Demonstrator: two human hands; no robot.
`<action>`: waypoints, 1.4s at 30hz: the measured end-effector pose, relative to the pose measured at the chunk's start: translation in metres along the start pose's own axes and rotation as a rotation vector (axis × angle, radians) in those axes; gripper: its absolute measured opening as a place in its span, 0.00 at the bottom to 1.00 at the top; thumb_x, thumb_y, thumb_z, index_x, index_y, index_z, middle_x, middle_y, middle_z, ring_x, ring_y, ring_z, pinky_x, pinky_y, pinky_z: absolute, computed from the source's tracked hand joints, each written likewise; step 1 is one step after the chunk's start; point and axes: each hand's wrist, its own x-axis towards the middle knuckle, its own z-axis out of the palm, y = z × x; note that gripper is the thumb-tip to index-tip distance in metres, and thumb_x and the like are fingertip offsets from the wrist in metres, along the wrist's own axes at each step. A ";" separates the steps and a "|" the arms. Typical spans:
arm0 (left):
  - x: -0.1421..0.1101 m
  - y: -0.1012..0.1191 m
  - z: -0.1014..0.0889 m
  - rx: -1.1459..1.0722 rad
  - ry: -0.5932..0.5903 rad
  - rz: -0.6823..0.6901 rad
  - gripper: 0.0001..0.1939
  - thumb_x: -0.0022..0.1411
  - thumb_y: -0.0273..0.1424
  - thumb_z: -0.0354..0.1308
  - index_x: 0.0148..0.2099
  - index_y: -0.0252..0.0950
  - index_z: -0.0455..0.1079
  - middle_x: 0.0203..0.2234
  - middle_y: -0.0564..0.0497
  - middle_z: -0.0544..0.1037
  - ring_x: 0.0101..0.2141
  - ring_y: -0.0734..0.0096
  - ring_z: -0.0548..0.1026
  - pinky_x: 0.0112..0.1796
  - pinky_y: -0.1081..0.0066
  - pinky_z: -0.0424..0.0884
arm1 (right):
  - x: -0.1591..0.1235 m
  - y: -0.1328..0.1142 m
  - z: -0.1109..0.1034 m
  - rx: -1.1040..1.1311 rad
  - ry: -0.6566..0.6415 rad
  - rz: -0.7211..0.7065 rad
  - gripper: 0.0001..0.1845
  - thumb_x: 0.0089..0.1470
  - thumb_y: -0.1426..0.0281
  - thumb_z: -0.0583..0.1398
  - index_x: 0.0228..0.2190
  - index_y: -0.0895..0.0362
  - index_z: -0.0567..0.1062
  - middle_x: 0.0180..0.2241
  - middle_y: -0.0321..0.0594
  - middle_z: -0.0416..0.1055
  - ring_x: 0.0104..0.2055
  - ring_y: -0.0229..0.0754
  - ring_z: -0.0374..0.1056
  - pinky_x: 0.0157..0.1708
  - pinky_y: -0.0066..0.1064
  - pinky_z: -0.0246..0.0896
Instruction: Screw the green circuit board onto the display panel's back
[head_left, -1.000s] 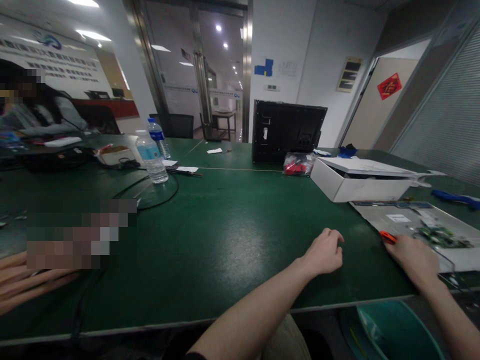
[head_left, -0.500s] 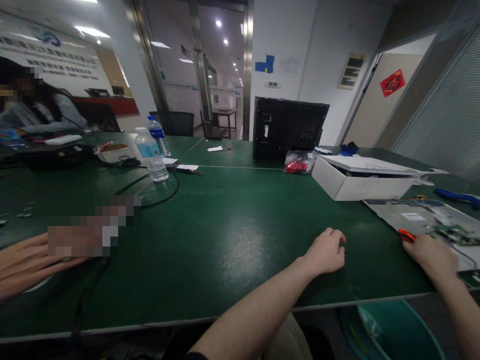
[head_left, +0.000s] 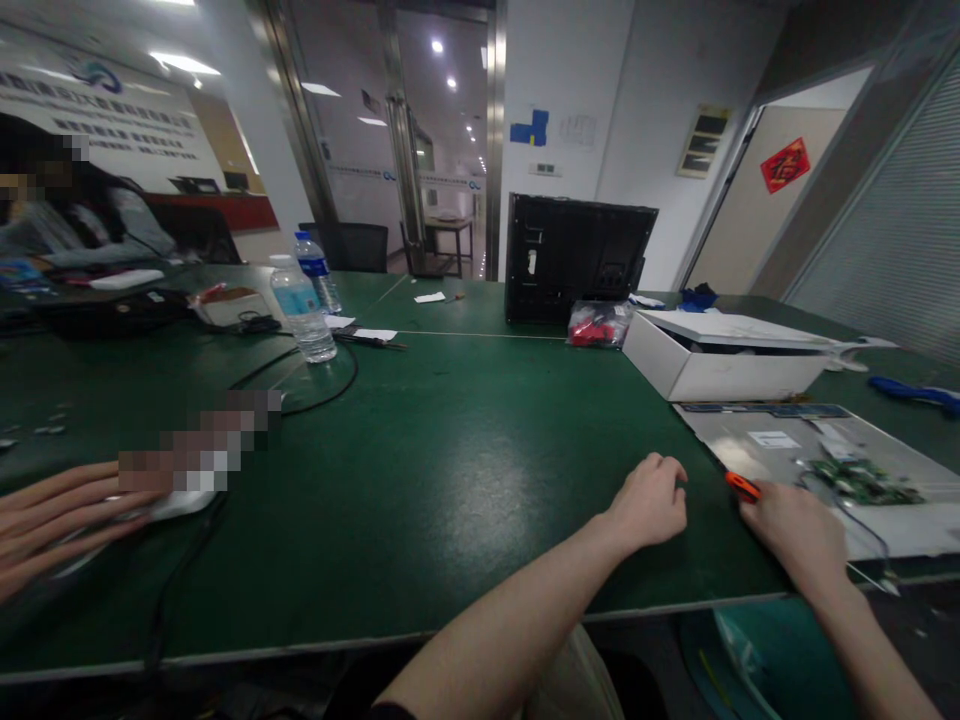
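Note:
My right hand is closed around a tool with an orange handle; its other end is hidden under the hand. The same hand rests at the left edge of a flat grey display panel. A green circuit board and a thin dark cable lie on that panel. Left of the panel, my left hand rests over the green table, fingers loosely bent and apart, with nothing visible in it.
A white box stands behind the panel, beside a bagged red item and a black monitor. Water bottles stand left. Another person's hand reaches in at left. A teal bin sits below the edge.
The display panel has slid left, together with my right hand and the orange-handled tool. My left hand has barely moved. The other person's hand at the left has shifted slightly.

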 end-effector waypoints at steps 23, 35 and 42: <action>-0.041 -0.051 -0.096 0.404 -0.008 -0.182 0.18 0.69 0.34 0.48 0.53 0.26 0.68 0.55 0.33 0.71 0.58 0.55 0.67 0.58 0.62 0.61 | -0.125 -0.189 -0.059 0.226 -0.156 -0.511 0.21 0.55 0.71 0.61 0.50 0.64 0.70 0.49 0.58 0.74 0.34 0.48 0.77 0.29 0.31 0.67; -0.123 -0.075 -0.148 0.702 -0.097 -0.422 0.30 0.72 0.42 0.42 0.69 0.32 0.54 0.67 0.37 0.55 0.67 0.51 0.53 0.62 0.51 0.53 | -0.132 -0.173 -0.079 0.484 -0.064 -0.597 0.23 0.55 0.69 0.59 0.53 0.55 0.74 0.56 0.49 0.71 0.46 0.50 0.76 0.41 0.33 0.70; -0.162 -0.078 -0.174 0.827 -0.064 -0.574 0.27 0.71 0.40 0.44 0.68 0.40 0.56 0.68 0.38 0.54 0.67 0.46 0.50 0.62 0.45 0.50 | -0.075 -0.097 -0.056 0.235 -0.003 -0.163 0.18 0.61 0.63 0.56 0.50 0.51 0.77 0.49 0.47 0.77 0.41 0.54 0.78 0.36 0.37 0.70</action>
